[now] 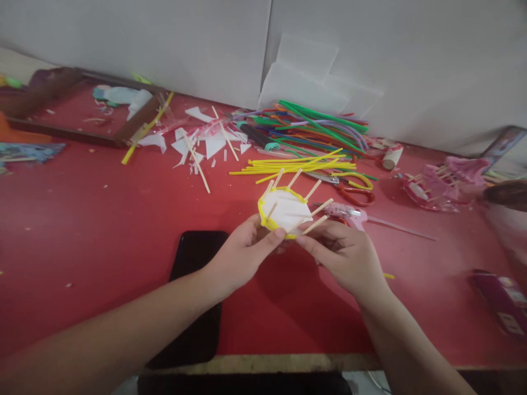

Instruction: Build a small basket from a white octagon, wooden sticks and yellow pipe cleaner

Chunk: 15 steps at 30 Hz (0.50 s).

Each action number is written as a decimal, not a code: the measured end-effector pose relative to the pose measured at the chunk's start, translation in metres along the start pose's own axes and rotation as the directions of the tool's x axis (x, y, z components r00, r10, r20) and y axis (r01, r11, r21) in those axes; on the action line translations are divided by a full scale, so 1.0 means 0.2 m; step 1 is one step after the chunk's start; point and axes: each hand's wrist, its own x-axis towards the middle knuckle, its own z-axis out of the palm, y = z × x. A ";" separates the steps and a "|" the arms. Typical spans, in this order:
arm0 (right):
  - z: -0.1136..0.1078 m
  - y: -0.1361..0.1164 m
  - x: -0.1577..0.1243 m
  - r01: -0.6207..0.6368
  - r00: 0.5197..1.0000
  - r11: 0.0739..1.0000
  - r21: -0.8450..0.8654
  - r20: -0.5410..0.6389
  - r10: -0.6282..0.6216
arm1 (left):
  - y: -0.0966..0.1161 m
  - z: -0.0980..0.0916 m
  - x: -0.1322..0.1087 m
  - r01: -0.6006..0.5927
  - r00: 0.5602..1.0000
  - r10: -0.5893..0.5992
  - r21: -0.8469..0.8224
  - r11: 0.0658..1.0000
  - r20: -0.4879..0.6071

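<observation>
Between my hands is a small white disc (286,211) with several short wooden sticks standing up around its rim. A fuzzy yellow pipe cleaner (263,215) runs along the left and far rim, around the sticks' bases. My left hand (247,244) is closed on the near left edge, thumb on top and fingers underneath. At the near right edge, my right hand (343,249) is closed with its thumb tip against the rim and the pipe cleaner's yellow (290,236). Its other fingers are partly hidden behind the disc.
Yellow pipe cleaners (296,164), scissors (356,186) and a pink glue gun (349,214) lie beyond the disc. A coloured pipe cleaner pile (321,126) and white scraps (214,145) sit farther back. A black phone (201,249) lies under my left forearm, a pink stick basket (440,186) at right.
</observation>
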 end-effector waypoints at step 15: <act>-0.08 -0.01 0.00 0.239 0.971 0.921 -0.308 0.077 -0.226 | -0.01 -0.01 0.00 0.048 0.998 -0.050 -0.053 0.997 -0.028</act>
